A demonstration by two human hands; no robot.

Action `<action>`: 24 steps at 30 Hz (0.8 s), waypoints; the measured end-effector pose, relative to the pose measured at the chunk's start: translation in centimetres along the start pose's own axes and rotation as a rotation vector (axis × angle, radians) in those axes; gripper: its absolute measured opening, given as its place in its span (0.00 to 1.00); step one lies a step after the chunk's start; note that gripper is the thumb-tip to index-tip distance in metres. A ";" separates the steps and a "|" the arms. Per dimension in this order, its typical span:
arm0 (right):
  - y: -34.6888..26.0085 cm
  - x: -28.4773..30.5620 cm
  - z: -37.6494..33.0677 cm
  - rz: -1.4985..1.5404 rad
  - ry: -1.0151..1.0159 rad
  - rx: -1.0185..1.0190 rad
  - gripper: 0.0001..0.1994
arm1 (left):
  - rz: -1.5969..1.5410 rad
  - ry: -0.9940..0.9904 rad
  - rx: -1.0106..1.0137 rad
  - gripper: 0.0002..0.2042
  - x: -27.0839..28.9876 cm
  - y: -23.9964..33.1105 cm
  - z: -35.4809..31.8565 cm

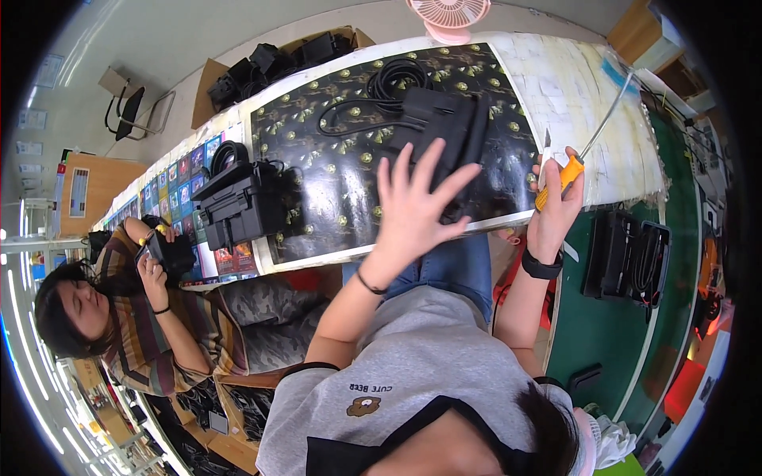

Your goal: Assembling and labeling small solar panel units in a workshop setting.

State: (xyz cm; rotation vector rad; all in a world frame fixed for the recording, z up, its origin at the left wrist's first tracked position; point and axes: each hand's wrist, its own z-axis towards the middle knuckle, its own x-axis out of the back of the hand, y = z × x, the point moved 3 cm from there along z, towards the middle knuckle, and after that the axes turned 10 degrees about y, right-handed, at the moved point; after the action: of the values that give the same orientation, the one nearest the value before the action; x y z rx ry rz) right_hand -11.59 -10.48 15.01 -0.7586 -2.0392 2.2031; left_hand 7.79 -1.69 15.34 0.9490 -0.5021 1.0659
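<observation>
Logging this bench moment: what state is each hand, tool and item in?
Left hand: open, fingers spread, above black box.
Right hand: closed on screwdriver, shaft pointing up.
Black cable: coiled on mat.
Pink fan: standing at table's far edge.

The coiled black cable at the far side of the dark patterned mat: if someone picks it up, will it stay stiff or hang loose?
The coiled black cable would probably hang loose: one thin strand already trails out in a curve over the dark patterned mat. It looks light, being thin. It may snag, since it lies against the black box-shaped unit.
</observation>
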 end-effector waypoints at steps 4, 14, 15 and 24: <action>-0.1 0.4 -0.1 -0.154 -0.039 0.059 0.20 | -0.461 0.016 0.128 0.42 4.7 -5.3 0.1; 4.0 1.2 4.5 -1.004 -0.096 0.508 0.18 | -0.985 0.068 0.539 0.49 6.2 -11.5 -5.6; 4.3 1.2 4.9 -1.125 -0.085 0.529 0.18 | -0.982 0.066 0.525 0.50 6.2 -11.5 -5.5; 5.5 2.3 8.2 -1.314 0.002 0.730 0.18 | -0.938 0.124 0.535 0.51 5.5 -11.7 -5.4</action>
State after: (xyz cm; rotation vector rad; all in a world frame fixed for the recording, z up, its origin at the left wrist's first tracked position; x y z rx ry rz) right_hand -15.14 -17.95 9.19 0.5287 -0.9368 1.7344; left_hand 20.24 3.76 11.90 1.3735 0.3577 0.3788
